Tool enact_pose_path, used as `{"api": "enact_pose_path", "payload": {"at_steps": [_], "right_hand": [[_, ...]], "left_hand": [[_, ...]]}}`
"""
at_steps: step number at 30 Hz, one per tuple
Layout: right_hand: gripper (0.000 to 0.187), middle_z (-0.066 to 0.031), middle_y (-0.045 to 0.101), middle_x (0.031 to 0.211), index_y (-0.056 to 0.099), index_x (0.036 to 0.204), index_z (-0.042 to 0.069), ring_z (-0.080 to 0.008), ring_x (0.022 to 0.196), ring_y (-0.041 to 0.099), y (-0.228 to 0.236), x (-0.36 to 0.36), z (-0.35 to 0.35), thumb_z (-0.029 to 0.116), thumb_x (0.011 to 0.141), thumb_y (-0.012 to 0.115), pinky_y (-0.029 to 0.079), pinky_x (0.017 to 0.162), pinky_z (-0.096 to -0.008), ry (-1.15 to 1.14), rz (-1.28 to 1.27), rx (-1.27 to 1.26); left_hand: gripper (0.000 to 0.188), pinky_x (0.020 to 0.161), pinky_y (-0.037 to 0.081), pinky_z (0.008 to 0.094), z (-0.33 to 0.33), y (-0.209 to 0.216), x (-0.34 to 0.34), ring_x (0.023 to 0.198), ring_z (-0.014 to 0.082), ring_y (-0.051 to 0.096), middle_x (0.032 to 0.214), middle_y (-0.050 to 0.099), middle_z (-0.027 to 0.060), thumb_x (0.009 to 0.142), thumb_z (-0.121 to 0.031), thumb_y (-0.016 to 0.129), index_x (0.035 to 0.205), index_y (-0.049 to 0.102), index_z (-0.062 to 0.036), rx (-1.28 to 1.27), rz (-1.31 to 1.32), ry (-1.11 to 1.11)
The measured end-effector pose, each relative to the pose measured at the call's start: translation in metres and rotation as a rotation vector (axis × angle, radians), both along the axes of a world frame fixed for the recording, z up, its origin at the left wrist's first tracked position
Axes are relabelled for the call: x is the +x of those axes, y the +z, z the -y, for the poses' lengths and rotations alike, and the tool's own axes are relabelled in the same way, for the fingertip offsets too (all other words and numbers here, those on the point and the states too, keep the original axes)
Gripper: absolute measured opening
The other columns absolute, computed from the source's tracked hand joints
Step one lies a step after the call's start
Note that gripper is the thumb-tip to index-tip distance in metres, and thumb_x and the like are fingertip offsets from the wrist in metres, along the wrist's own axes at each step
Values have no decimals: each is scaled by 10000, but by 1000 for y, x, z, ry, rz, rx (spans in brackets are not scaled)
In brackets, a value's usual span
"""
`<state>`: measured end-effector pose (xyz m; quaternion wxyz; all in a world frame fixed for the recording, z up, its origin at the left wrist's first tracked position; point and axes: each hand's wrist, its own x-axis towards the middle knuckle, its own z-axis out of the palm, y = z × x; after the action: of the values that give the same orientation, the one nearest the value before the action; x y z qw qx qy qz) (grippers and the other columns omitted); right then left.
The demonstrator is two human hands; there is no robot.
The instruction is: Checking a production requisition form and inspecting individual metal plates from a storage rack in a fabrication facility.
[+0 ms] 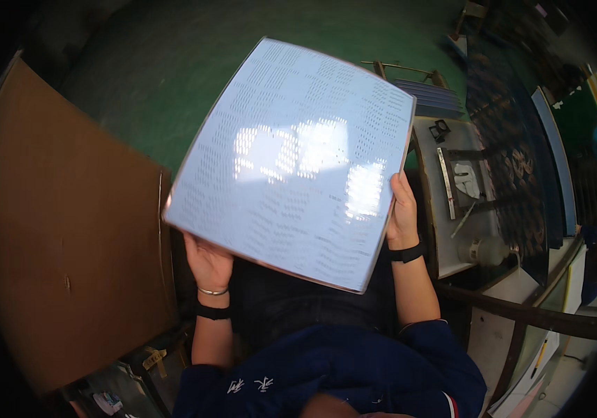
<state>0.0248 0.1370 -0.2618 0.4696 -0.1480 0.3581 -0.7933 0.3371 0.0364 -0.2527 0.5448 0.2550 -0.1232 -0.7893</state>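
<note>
A large, glossy, pale blue square panel (243, 202) is tilted in front of me. Rows of small dark dashes cover its face, bright light glares off it, and its thin edge looks pinkish-brown. My left hand (209, 263) grips the panel's lower left edge from beneath, its fingers hidden behind the sheet. On the right edge, my right hand (403, 212) clasps the panel with the fingers partly behind it. Both wrists wear black bands. What lies behind the panel cannot be seen.
A big brown board (75, 230) stands close on my left. To the right, a pale worktable (455, 261) carries a metal ruler (446, 182), a white glove (466, 180) and a tape-like roll (478, 249). Blue-grey slats (427, 97) are stacked beyond it. The floor (166, 63) is green.
</note>
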Motion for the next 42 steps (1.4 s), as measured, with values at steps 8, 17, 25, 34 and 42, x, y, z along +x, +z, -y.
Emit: {"api": "enact_pose_path", "payload": {"at_steps": [8,17,25,34,42], "right_hand": [[359,-145,523,1192,428,1230,-8,-216,1093,525,-6,-3,-19,185,930,465,470,883,-364,143,-18,-35],[410,-229,486,1247,333,1323,-44,-213,1081,542,6,-50,-56,95,942,397,447,918,-306,-132,-192,208],[374,-222,500,1235,392,1280,-52,-195,1070,546,-14,-42,-63,20,914,422,460,899,-290,-178,-200,261],[365,-219,499,1232,395,1277,-49,-201,1081,537,-10,-37,-62,22,920,407,448,917,-295,-190,-193,269],[351,-215,513,1220,417,1261,-45,-200,1078,536,-17,-38,-61,34,919,418,436,923,-301,-201,-229,310]], "left_hand": [[450,931,423,306,-14,-21,-17,1108,178,495,1260,477,90,932,-143,465,1341,317,-28,-144,134,-229],[495,920,417,282,9,-13,9,1109,161,496,1261,474,102,927,-147,471,1361,285,-1,-173,377,-339],[496,945,403,309,11,-17,12,1128,189,482,1284,448,130,921,-139,473,1354,288,18,-162,391,-358],[501,938,412,303,11,-19,14,1124,187,487,1278,456,130,921,-136,472,1358,283,18,-178,390,-364],[507,917,413,282,10,-15,13,1084,161,506,1234,494,113,908,-155,511,1338,313,26,-148,432,-351]]}}
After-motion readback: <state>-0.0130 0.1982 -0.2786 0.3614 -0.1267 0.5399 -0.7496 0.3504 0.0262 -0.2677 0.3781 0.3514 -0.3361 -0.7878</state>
